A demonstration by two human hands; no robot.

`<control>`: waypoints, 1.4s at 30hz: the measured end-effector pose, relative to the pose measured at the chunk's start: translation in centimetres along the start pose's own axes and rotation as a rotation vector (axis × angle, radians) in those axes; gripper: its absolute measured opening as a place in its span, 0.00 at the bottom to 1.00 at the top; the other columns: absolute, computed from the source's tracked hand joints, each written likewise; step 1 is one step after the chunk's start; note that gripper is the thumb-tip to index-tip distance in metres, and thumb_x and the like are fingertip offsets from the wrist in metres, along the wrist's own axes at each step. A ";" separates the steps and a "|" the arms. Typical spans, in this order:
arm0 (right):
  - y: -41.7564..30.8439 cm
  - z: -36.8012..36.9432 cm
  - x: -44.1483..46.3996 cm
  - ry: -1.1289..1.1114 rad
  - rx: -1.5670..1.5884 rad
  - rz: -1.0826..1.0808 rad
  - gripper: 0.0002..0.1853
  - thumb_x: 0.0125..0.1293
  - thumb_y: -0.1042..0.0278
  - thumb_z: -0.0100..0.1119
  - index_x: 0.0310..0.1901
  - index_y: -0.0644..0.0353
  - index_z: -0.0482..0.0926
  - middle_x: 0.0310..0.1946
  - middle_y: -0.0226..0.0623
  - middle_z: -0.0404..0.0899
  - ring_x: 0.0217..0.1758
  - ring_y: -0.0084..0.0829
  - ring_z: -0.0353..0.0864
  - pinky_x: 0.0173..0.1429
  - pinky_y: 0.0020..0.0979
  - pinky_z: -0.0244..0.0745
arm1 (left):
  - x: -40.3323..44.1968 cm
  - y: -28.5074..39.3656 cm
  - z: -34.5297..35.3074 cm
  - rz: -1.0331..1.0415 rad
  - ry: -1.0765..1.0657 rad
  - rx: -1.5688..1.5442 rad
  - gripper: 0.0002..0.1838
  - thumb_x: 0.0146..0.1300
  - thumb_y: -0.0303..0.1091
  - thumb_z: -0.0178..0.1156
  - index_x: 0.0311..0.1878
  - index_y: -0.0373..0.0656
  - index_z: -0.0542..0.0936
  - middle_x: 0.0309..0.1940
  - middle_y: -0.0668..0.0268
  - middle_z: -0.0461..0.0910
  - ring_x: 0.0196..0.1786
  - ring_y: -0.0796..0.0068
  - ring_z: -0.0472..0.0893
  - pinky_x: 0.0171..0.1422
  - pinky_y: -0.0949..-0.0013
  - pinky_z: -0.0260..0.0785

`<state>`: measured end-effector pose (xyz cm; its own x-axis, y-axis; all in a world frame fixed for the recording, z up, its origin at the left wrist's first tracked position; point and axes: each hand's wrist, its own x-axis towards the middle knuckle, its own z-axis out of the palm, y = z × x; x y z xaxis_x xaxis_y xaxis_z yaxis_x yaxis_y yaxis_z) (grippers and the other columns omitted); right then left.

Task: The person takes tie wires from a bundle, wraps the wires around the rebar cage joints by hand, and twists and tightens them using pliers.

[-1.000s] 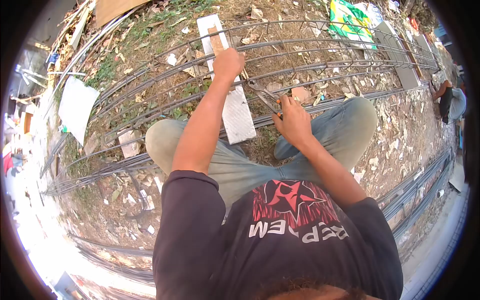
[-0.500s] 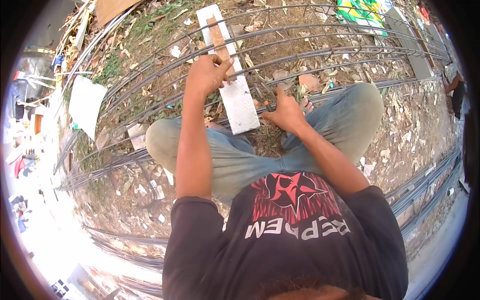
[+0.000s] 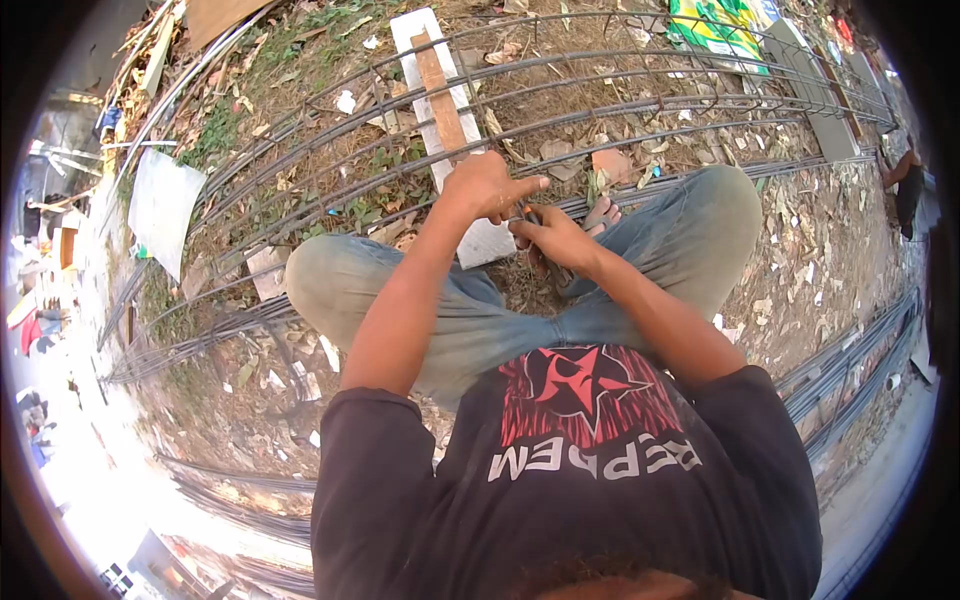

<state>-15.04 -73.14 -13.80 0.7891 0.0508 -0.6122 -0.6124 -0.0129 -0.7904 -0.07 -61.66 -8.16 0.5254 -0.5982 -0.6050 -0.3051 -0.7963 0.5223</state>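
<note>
My left hand (image 3: 478, 188) is over the lower part of the white board, just beside the right hand. One finger points out to the right and the others curl under; what they grip is hidden. My right hand (image 3: 560, 240) is closed around pincers (image 3: 527, 213) with orange on the handle, their jaws mostly covered by the left hand. Beneath the hands, a long white board (image 3: 488, 246) with a brown wooden strip (image 3: 437, 88) on it lies under the bars of a steel rebar cage (image 3: 590, 68).
Bundles of steel rods (image 3: 850, 365) lie to the right and behind. A grey plank (image 3: 815, 90) and a green-yellow sack (image 3: 720, 32) are at the upper right, a white sheet (image 3: 163, 208) at the left. Leaves and scraps litter the ground. Another person's arm (image 3: 903, 168) shows far right.
My left hand has moved down and right, from the wooden strip to beside my right hand. The right hand has shifted slightly left and down with the pincers.
</note>
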 end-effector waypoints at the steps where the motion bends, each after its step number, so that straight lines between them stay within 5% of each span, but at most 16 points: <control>1: -0.7 0.5 -0.7 0.183 -0.333 -0.046 0.34 0.65 0.49 0.66 0.60 0.74 0.73 0.44 0.57 0.85 0.43 0.46 0.89 0.50 0.48 0.83 | 0.2 -0.1 0.8 0.015 0.012 0.076 0.31 0.66 0.60 0.65 0.27 0.35 0.89 0.20 0.60 0.87 0.25 0.68 0.89 0.39 0.63 0.83; 5: -0.7 1.0 -0.4 0.327 -0.479 -0.043 0.35 0.61 0.48 0.68 0.57 0.74 0.75 0.46 0.64 0.85 0.50 0.56 0.87 0.59 0.51 0.78 | 0.7 -0.7 1.8 -0.022 0.032 0.237 0.22 0.64 0.46 0.65 0.23 0.36 0.89 0.17 0.62 0.86 0.27 0.73 0.89 0.42 0.62 0.83; 8: 0.7 1.3 1.2 0.365 -0.342 -0.119 0.27 0.68 0.51 0.65 0.54 0.70 0.76 0.41 0.55 0.87 0.47 0.49 0.89 0.53 0.47 0.81 | 2.2 -2.5 1.6 -0.021 0.026 0.250 0.18 0.63 0.39 0.62 0.24 0.35 0.88 0.18 0.61 0.86 0.26 0.72 0.88 0.41 0.62 0.83; 11: 2.1 0.6 2.3 0.156 0.211 0.029 0.16 0.77 0.58 0.58 0.50 0.66 0.76 0.37 0.46 0.86 0.41 0.39 0.90 0.47 0.40 0.84 | 0.3 -2.4 -1.0 0.024 -0.020 0.172 0.16 0.62 0.35 0.61 0.25 0.32 0.87 0.19 0.59 0.86 0.25 0.70 0.88 0.38 0.63 0.83; 13: 1.9 0.5 2.0 0.140 0.275 0.061 0.11 0.80 0.62 0.53 0.48 0.63 0.75 0.35 0.39 0.83 0.38 0.33 0.88 0.42 0.34 0.84 | -2.0 -1.9 -3.3 0.046 -0.048 0.059 0.14 0.64 0.33 0.62 0.29 0.30 0.85 0.21 0.55 0.86 0.24 0.68 0.88 0.35 0.65 0.81; 16: 1.4 0.6 0.8 0.080 0.313 0.055 0.09 0.81 0.65 0.52 0.48 0.63 0.73 0.36 0.37 0.82 0.33 0.31 0.88 0.35 0.33 0.88 | -5.4 -3.1 -7.5 0.042 0.115 -0.136 0.14 0.69 0.36 0.62 0.35 0.33 0.86 0.23 0.58 0.87 0.26 0.72 0.88 0.35 0.67 0.79; 22: 0.3 3.2 0.8 0.049 0.035 -0.369 0.09 0.82 0.66 0.51 0.48 0.64 0.74 0.36 0.36 0.82 0.33 0.26 0.87 0.38 0.32 0.88 | -8.8 -5.2 -12.2 0.140 0.956 -0.606 0.17 0.76 0.40 0.61 0.37 0.34 0.85 0.26 0.61 0.87 0.23 0.79 0.82 0.29 0.72 0.73; 27: -2.2 5.4 4.8 0.217 0.335 -0.325 0.10 0.81 0.67 0.53 0.49 0.67 0.76 0.33 0.36 0.82 0.32 0.23 0.83 0.34 0.28 0.84 | -8.8 -5.1 -12.0 0.202 1.077 -0.673 0.17 0.77 0.40 0.61 0.37 0.34 0.84 0.27 0.60 0.87 0.24 0.78 0.82 0.30 0.73 0.72; 31: -6.4 5.0 6.3 0.309 0.222 -0.379 0.12 0.77 0.68 0.56 0.48 0.72 0.79 0.28 0.40 0.83 0.25 0.26 0.83 0.26 0.32 0.80 | -9.0 -4.4 -12.1 0.223 1.107 -0.699 0.17 0.77 0.40 0.61 0.37 0.33 0.84 0.27 0.59 0.87 0.24 0.77 0.82 0.30 0.73 0.72; 34: -11.2 3.5 8.4 0.285 0.133 -0.355 0.11 0.80 0.66 0.53 0.44 0.67 0.78 0.29 0.34 0.80 0.26 0.23 0.81 0.29 0.28 0.78 | -9.0 -4.5 -12.4 0.218 1.170 -0.743 0.18 0.77 0.39 0.61 0.36 0.33 0.84 0.27 0.59 0.87 0.23 0.77 0.82 0.30 0.73 0.72; 37: -13.6 2.8 10.9 0.297 0.098 -0.272 0.13 0.78 0.65 0.54 0.46 0.68 0.81 0.31 0.39 0.83 0.27 0.32 0.84 0.33 0.37 0.81 | -8.6 -4.1 -12.5 0.229 1.153 -0.747 0.18 0.77 0.39 0.61 0.36 0.33 0.84 0.26 0.59 0.87 0.23 0.78 0.82 0.30 0.73 0.72; 40: -11.6 2.4 13.6 0.606 -0.775 -0.588 0.15 0.76 0.64 0.55 0.50 0.69 0.83 0.39 0.46 0.87 0.38 0.42 0.88 0.46 0.45 0.83 | -8.3 -3.5 -12.0 0.196 1.085 -0.715 0.17 0.77 0.39 0.60 0.36 0.34 0.84 0.26 0.60 0.86 0.23 0.79 0.81 0.30 0.74 0.72; 41: -11.9 2.7 10.8 0.722 -0.837 -0.672 0.18 0.74 0.63 0.58 0.56 0.68 0.83 0.49 0.50 0.88 0.51 0.48 0.87 0.59 0.47 0.80 | -8.3 -3.3 -11.8 0.181 1.051 -0.711 0.17 0.77 0.39 0.61 0.37 0.34 0.85 0.25 0.62 0.85 0.23 0.80 0.80 0.29 0.75 0.71; 42: -12.3 1.5 10.0 0.669 -0.692 -0.673 0.18 0.75 0.62 0.57 0.57 0.67 0.83 0.50 0.47 0.88 0.54 0.45 0.86 0.60 0.45 0.80 | -8.2 -3.1 -11.5 0.197 0.991 -0.714 0.16 0.77 0.39 0.61 0.37 0.35 0.85 0.25 0.63 0.85 0.23 0.81 0.79 0.29 0.75 0.71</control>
<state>0.25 -71.01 -10.17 0.9380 -0.2778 0.2071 -0.0681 -0.7339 -0.6758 5.74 -53.25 2.08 0.9890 -0.1279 0.0743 -0.1086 -0.2869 0.9518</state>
